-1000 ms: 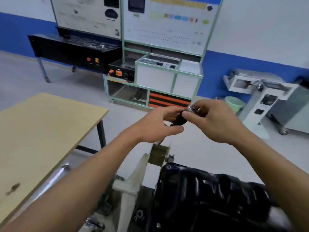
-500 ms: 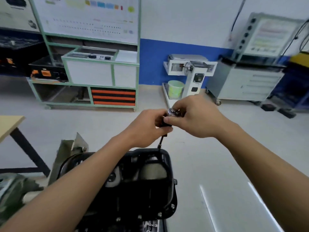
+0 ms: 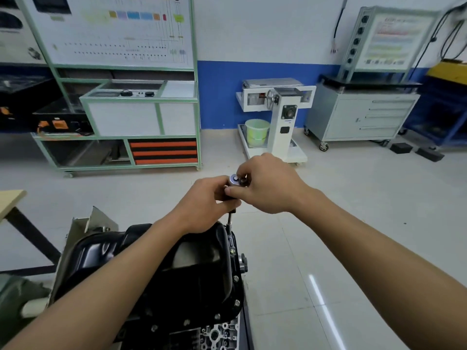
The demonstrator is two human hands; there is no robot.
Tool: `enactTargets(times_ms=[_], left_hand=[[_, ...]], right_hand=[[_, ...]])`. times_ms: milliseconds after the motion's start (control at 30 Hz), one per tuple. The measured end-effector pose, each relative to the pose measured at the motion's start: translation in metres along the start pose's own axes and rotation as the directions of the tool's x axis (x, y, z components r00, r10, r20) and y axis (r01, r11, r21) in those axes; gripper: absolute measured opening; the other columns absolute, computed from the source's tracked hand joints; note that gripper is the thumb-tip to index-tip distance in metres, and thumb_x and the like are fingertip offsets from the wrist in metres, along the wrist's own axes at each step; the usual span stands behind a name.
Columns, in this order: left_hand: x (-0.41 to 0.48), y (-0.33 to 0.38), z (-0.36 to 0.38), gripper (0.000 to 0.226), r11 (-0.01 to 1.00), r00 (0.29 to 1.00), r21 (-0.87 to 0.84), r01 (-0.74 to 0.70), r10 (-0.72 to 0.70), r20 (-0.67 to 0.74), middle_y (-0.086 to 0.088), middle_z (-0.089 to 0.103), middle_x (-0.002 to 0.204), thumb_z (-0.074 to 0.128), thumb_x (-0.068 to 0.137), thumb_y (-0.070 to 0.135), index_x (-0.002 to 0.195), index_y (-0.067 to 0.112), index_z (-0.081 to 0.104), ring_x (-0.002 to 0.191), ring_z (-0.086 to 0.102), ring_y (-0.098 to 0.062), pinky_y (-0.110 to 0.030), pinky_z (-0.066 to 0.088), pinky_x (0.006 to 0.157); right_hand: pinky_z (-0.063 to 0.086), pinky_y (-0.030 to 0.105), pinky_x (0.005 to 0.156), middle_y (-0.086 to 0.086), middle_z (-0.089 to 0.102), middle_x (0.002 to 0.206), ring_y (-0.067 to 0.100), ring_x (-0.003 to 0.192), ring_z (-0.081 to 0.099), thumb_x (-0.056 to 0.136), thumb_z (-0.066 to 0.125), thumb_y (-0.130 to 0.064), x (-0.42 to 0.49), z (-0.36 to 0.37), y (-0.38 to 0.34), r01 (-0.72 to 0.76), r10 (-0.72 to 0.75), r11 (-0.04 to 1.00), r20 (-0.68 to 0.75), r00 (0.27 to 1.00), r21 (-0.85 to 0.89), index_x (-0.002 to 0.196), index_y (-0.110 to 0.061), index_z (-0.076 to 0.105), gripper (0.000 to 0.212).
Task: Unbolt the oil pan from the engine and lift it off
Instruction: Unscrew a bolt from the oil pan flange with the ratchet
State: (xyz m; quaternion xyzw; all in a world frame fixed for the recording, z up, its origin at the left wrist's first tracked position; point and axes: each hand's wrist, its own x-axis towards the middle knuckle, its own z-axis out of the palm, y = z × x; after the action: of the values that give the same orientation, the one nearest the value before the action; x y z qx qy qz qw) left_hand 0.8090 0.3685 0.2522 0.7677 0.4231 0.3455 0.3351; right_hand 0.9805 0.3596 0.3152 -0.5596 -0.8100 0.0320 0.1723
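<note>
- The engine is closest, at the very bottom. The black oil pan sits on top of it and is not off yet.
- Small bolts show along the pan's right edge. I think most of the unbolting is not done yet.
- A second ago the view looked left, and the pan was down in a corner. Now the view has swung to the right, and the pan lies right under both arms.
- The left hand is curled round the dark body of the ratchet. The right hand pinches its shiny round top. Both hands held it in much the same way a second ago.
- A thin extension bar points down from the ratchet. Before, it was up in the air, away from the pan. Now its tip comes down to the pan's far right edge. I cannot tell if it sits on a bolt yet.
- I think this means the tool is being set on a far bolt, ready to turn it loose.
- The desk filled the left side before. Now only a small corner of it shows.
- Far back by the blue wall stand a green bucket, a white machine, a grey drawer cabinet and a big teaching board.
</note>
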Motion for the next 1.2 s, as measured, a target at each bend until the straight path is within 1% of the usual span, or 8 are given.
enactTargets(times_ms=[267,433,567,800,900,1000,1067,1200], left_hand=[[-0.005,-0.009,0.011,0.028,1.0,0.998,0.028,-0.01,0.012,-0.059,0.007,0.066,0.075,0.069,0.092,-0.001,0.09,0.026,0.063,0.074,0.071,-0.014,-0.024,0.057,0.074],[-0.004,-0.015,0.014,0.022,1.0,0.996,0.028,-0.011,0.014,-0.089,0.006,0.071,0.078,0.071,0.091,0.001,0.091,0.022,0.065,0.077,0.074,-0.012,-0.027,0.058,0.073],[-0.001,-0.021,0.015,0.028,0.994,0.99,0.105,-0.021,0.036,-0.137,0.017,0.063,0.063,0.077,0.086,0.004,0.079,0.024,0.057,0.057,0.059,0.0,-0.013,0.044,0.059],[0.0,-0.024,0.016,0.019,0.993,0.987,0.121,-0.006,0.025,-0.157,-0.003,0.066,0.067,0.079,0.082,0.008,0.086,0.007,0.06,0.055,0.055,-0.007,-0.034,0.049,0.06],[-0.001,-0.026,0.019,0.024,0.991,0.983,0.132,0.001,0.023,-0.18,-0.005,0.064,0.064,0.082,0.08,0.01,0.083,0.012,0.057,0.06,0.049,-0.027,-0.036,0.045,0.057],[-0.002,-0.028,0.019,0.036,0.995,0.979,0.098,0.026,-0.006,-0.202,0.006,0.061,0.055,0.086,0.076,0.012,0.076,0.021,0.051,0.054,0.041,-0.018,-0.029,0.039,0.053],[-0.002,-0.029,0.018,0.041,0.996,0.978,0.072,0.054,-0.038,-0.204,0.011,0.06,0.054,0.087,0.074,0.012,0.074,0.024,0.048,0.052,0.042,-0.016,-0.029,0.041,0.053],[-0.003,-0.027,0.018,0.048,0.995,0.973,0.071,0.071,-0.054,-0.224,0.015,0.057,0.055,0.088,0.073,0.014,0.07,0.025,0.042,0.051,0.036,-0.011,-0.03,0.041,0.054]], right_hand=[[0.027,0.029,0.05,-0.005,0.055,0.067,0.013,0.063,0.049,0.085,0.065,-0.056,-0.007,0.016,0.003,-0.016,0.016,1.0,0.009,1.0,0.025,0.066,-0.025,0.058,0.037],[0.028,0.029,0.05,0.001,0.051,0.067,0.018,0.057,0.047,0.085,0.066,-0.055,-0.006,0.019,0.0,-0.112,0.109,0.989,0.039,0.993,0.095,0.06,-0.022,0.051,0.043],[0.026,0.028,0.049,0.001,0.044,0.06,0.02,0.051,0.042,0.083,0.064,-0.054,-0.004,0.023,-0.007,-0.186,0.183,0.975,0.04,0.982,0.124,0.059,-0.017,0.043,0.049],[0.025,0.029,0.049,0.0,0.045,0.065,0.019,0.053,0.042,0.082,0.064,-0.054,-0.006,0.026,-0.013,-0.229,0.226,0.966,0.035,0.973,0.118,0.061,-0.019,0.039,0.047],[0.025,0.029,0.049,0.0,0.041,0.063,0.019,0.052,0.039,0.082,0.064,-0.054,-0.009,0.025,-0.013,-0.238,0.235,0.965,0.039,0.971,0.111,0.061,-0.019,0.035,0.05],[0.04,0.032,0.051,0.003,0.051,0.066,0.022,0.058,0.054,0.083,0.066,-0.052,-0.009,0.022,-0.014,-0.218,0.205,0.965,0.101,0.974,0.148,0.063,-0.018,0.041,0.047],[0.056,0.041,0.065,0.008,0.064,0.076,0.026,0.071,0.067,0.083,0.068,-0.046,-0.009,0.018,-0.015,-0.195,0.164,0.961,0.162,0.973,0.195,0.071,-0.013,0.054,0.038],[0.058,0.047,0.071,0.015,0.071,0.081,0.032,0.075,0.069,0.083,0.07,-0.035,-0.011,0.015,-0.015,-0.144,0.1,0.96,0.184,0.978,0.242,0.082,-0.001,0.064,0.035]])
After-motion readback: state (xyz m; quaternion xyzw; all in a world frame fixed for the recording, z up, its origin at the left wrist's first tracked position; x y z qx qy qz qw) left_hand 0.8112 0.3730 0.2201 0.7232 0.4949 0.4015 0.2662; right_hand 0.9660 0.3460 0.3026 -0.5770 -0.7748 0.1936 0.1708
